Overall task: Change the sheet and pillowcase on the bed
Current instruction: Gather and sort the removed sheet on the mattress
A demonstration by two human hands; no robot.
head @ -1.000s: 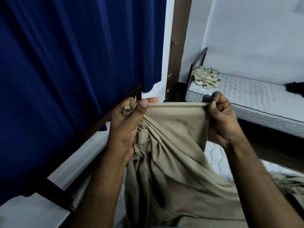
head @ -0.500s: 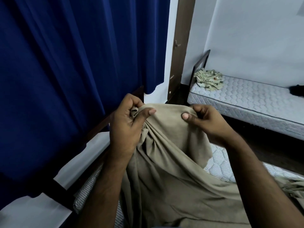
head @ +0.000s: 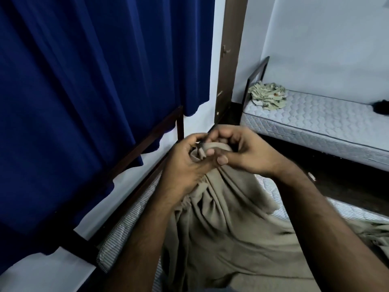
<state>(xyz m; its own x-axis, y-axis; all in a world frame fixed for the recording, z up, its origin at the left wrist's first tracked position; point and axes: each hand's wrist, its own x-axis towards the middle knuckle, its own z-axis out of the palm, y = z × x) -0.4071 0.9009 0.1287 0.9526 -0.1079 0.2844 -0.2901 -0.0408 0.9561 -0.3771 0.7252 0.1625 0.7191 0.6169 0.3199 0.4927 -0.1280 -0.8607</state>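
Both hands are held close together in front of the person, above the near bed, and both grip the same bunched edge of a beige sheet (head: 227, 224). The left hand (head: 187, 163) has its fingers curled around a gathered fold of the cloth. The right hand (head: 246, 152) pinches the fold just beside it, with the thumb below and the curled fingers over the top. The fingertips of the two hands almost touch each other.

From the hands the sheet hangs down in long folds and spreads over the striped mattress (head: 126, 226) of the near bed, reaching to the lower edge of the view. A dark wooden bed frame (head: 147, 140) runs along the left side of this mattress, and behind it hangs a dark blue curtain (head: 84, 91).

On the right, well apart, stands a second bed with a bare quilted mattress (head: 328, 119). A crumpled patterned cloth (head: 268, 95) lies on its near end, beside the headboard. A small dark thing lies at the far right edge of that mattress; what it is I cannot tell.
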